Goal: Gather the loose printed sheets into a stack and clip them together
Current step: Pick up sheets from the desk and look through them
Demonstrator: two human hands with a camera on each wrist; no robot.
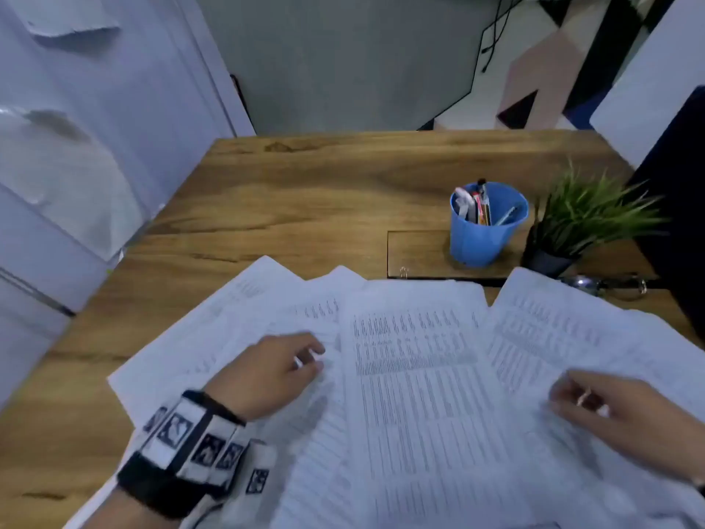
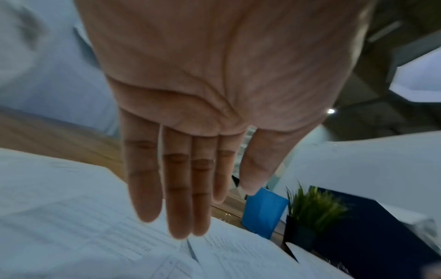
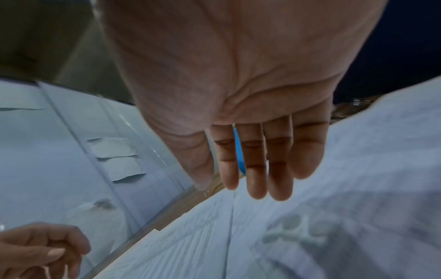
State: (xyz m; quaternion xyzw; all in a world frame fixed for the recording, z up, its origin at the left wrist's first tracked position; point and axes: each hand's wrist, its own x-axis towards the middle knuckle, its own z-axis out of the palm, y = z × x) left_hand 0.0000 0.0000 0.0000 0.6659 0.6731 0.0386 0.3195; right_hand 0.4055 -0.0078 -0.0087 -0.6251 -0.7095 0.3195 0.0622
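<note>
wood-grain desk runs back to a grey wall, with a pale blue cabinet along its 9 o'clock side. loose printed sheets lie fanned and overlapping across the near half of the desk, not gathered. left hand, wearing a marker-patterned wrist band, is over the sheets toward 8 o'clock; in the left wrist view its fingers are straight and close together, fingertips down at the paper, holding nothing. right hand is over the sheets at 4 o'clock, fingers likewise extended together and holding nothing; whether they touch the paper is unclear. at 1 o'clock stand a blue pen cup and, just beside it, a small potted plant. a small binder clip sits near the sheets' far edge.
</note>
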